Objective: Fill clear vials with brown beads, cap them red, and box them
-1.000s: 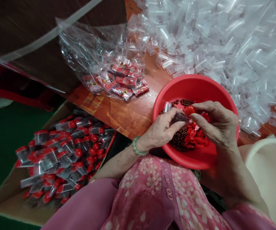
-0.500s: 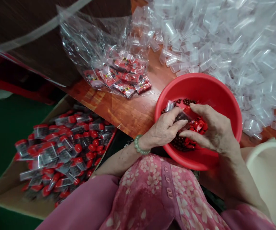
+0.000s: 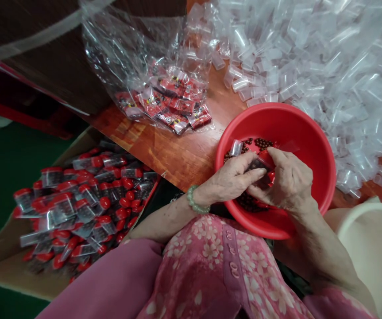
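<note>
Over the red basin point(image 3: 323, 186), my left hand point(image 3: 232, 179) grips a small clear plastic container point(image 3: 255, 165) that looks dark with its contents. My right hand point(image 3: 288, 177) is closed at the container's far end, on a red cap point(image 3: 264, 155) that its fingers partly cover. Brown beads point(image 3: 263, 143) lie in the basin below, along with red pieces mostly hidden by my hands. Another clear container point(image 3: 236, 147) leans among the beads near my left fingers.
Clear empty containers point(image 3: 297, 62) are heaped behind the basin. A clear bag point(image 3: 127, 57) with red packets point(image 3: 180, 104) lies on the table at the left. Below, a cardboard box point(image 3: 1, 270) holds many red-capped containers point(image 3: 67, 212). At right stands a cream tub point(image 3: 350, 217).
My right hand has moved left and closed in on the container's end, where a red cap now shows. My left hand keeps its hold on the container.
</note>
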A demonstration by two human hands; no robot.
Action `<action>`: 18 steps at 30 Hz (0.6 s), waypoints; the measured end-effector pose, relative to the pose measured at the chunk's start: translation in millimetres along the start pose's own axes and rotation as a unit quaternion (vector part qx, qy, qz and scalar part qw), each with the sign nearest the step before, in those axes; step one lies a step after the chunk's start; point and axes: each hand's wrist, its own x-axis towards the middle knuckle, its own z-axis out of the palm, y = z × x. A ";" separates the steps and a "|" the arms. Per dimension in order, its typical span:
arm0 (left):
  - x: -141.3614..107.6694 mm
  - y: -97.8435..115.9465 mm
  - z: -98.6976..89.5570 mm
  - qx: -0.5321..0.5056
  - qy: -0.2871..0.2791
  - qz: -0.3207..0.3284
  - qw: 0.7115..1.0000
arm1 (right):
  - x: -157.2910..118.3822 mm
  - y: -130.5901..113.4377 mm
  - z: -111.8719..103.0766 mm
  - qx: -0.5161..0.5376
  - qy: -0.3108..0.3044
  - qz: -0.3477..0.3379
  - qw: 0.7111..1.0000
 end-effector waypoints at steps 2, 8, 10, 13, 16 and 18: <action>0.6 -0.2 -0.3 -0.010 -0.008 -0.001 1.000 | 1.4 -0.6 -1.4 0.008 -0.005 0.002 1.000; 1.8 -0.1 2.0 -0.078 -0.013 -0.019 0.997 | 0.5 -1.5 3.1 -0.007 0.017 -0.020 1.000; 1.6 2.0 3.3 -0.101 -0.012 -0.032 0.994 | 0.4 -1.7 8.5 -0.037 0.069 -0.054 0.995; 1.5 5.6 5.2 -0.106 -0.003 -0.043 0.993 | 2.9 -2.2 15.8 -0.061 0.159 -0.116 0.979; 3.0 5.9 7.8 -0.059 0.021 -0.049 0.997 | 6.3 -1.1 20.2 -0.060 0.189 -0.135 0.971; 5.0 4.0 10.0 -0.005 0.049 -0.057 0.997 | 7.6 1.6 23.0 -0.060 0.194 -0.136 0.970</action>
